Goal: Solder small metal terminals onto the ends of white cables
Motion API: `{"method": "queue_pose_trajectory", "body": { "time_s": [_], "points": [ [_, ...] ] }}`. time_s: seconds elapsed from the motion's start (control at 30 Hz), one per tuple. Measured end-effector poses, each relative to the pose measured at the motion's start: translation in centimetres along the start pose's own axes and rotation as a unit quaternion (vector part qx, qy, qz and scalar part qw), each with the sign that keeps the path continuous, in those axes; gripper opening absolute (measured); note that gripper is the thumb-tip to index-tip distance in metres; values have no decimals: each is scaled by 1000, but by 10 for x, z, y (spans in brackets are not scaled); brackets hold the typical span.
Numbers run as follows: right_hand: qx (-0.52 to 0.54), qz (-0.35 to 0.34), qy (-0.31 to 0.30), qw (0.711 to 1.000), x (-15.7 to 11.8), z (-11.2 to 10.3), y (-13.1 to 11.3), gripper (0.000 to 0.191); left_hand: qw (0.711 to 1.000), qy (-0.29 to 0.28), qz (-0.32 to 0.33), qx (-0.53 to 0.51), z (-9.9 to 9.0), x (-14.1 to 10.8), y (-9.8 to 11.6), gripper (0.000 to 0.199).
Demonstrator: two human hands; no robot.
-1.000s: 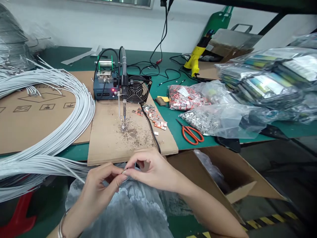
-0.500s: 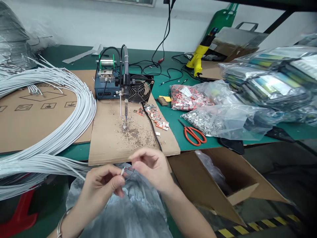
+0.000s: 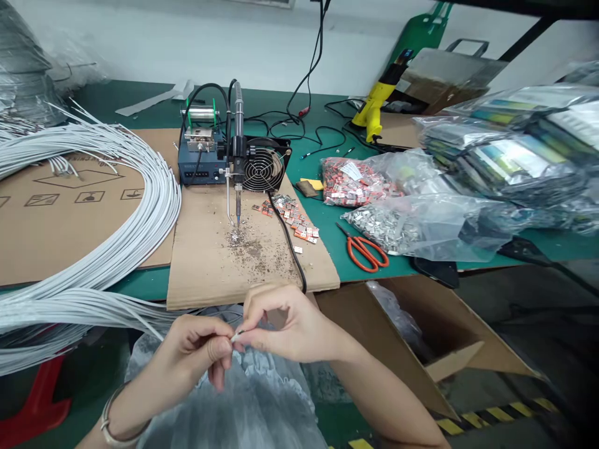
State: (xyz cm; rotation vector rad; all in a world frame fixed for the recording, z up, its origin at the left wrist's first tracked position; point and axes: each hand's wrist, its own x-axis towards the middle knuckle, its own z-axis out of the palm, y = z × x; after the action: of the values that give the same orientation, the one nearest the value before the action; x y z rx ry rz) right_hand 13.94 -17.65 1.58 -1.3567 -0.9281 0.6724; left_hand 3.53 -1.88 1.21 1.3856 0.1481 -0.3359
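Observation:
My left hand (image 3: 199, 349) pinches a white cable end (image 3: 235, 337) between thumb and forefinger, just in front of the cardboard sheet. On the same cable end, my right hand (image 3: 285, 321) closes thumb and index finger around the thin wires at its tip; the fingertips mostly hide them. Beyond the hands, a soldering iron (image 3: 238, 156) is clamped upright with its tip pointing down at a small heap of solder bits (image 3: 236, 237). Small orange and silver USB connectors (image 3: 304, 232) lie scattered to its right.
A big bundle of white cables (image 3: 154, 206) curves along the left. Orange-handled scissors (image 3: 367, 252) lie near bags of metal shells (image 3: 384, 231) and red connectors (image 3: 350, 181). A blue station (image 3: 201, 168), a fan (image 3: 264, 165) and a yellow heat gun (image 3: 374, 109) stand behind. An open carton (image 3: 388, 349) is below right.
My right hand has come left and slightly down to the cable end, and its fingers now pinch the wires that were spread and visible before. The left hand keeps its hold.

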Motion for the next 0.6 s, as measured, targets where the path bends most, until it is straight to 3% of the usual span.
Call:
{"method": "queue_pose_trajectory", "body": {
  "time_s": [0.13, 0.2, 0.27, 0.4, 0.6],
  "points": [
    [200, -82, 54, 975, 4, 15, 24, 11, 996, -9, -14, -92, 3, 6, -3, 33],
    [239, -92, 80, 963, 6, 18, 32, 13, 994, 3, -17, -109, 3, 7, -1, 32],
    [206, -76, 99, 971, 5, 15, 35, 12, 994, 25, -18, -104, 3, 8, 2, 28],
    [27, -12, 148, 989, 0, 2, 25, 16, 996, 67, 3, -54, 2, 9, 6, 14],
    [-122, -30, 118, 985, -3, -3, 10, 5, 991, 124, 38, 32, 7, 17, 0, 9]
  ]
}}
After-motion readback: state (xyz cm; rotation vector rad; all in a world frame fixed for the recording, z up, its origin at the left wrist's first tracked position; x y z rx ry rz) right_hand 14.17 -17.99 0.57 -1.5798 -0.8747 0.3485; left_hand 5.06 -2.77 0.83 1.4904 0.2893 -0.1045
